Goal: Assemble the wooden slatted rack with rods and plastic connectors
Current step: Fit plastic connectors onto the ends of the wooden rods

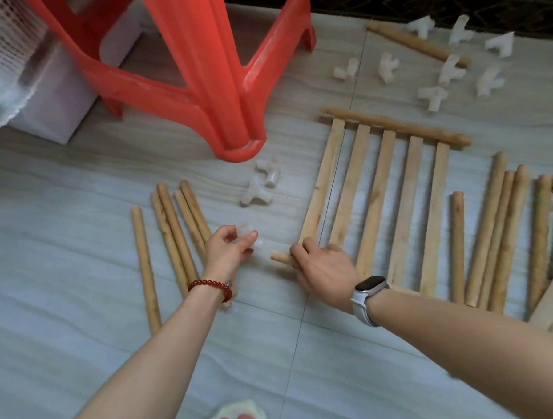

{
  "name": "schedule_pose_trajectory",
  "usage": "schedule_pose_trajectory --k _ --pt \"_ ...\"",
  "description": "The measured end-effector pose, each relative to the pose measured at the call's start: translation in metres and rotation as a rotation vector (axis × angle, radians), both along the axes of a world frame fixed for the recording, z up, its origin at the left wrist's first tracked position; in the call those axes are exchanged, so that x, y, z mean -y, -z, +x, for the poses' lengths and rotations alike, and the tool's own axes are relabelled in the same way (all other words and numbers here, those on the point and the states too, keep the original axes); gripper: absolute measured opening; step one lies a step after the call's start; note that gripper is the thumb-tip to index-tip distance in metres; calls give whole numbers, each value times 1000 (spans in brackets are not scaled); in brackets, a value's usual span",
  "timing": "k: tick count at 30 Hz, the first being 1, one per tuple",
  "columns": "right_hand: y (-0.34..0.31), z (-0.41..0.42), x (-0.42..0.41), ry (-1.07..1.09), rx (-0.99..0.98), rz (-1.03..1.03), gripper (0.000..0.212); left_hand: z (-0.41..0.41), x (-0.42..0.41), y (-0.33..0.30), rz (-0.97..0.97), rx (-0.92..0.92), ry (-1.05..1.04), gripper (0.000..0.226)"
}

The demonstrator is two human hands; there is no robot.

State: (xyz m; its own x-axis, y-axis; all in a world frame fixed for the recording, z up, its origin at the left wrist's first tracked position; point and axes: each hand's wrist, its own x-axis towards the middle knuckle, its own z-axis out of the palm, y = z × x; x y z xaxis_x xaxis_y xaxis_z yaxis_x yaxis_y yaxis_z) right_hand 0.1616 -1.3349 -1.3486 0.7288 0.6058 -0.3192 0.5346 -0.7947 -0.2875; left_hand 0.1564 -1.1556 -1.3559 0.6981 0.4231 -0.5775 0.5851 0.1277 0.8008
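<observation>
Progress: early, flat pale wooden slatted panel lies mid-floor, no corner fitted | left hand pinches a translucent white plastic connector | right hand grips the panel's near round rod end | left: loose round wooden rods, spare connectors by far edge.

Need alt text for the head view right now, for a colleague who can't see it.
The left hand pinches a white plastic connector just left of a rod end that the right hand grips, at the near edge of a slatted wooden panel on the floor.
</observation>
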Motion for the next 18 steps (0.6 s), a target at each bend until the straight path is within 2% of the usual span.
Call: schedule_pose_trajectory --k 8,11,13,18 --pt "-7 -1 -1 164 -55 131 26 -11 17 -2 -80 121 31 15" --pt "-8 -4 -1 192 -67 159 24 -10 19 -5 13 131 141 36" --pt "-9 -6 0 217 -80 160 23 -11 21 -8 48 135 151 38" --pt "-10 -7 -1 258 -86 187 20 -19 25 -9 195 151 211 6"
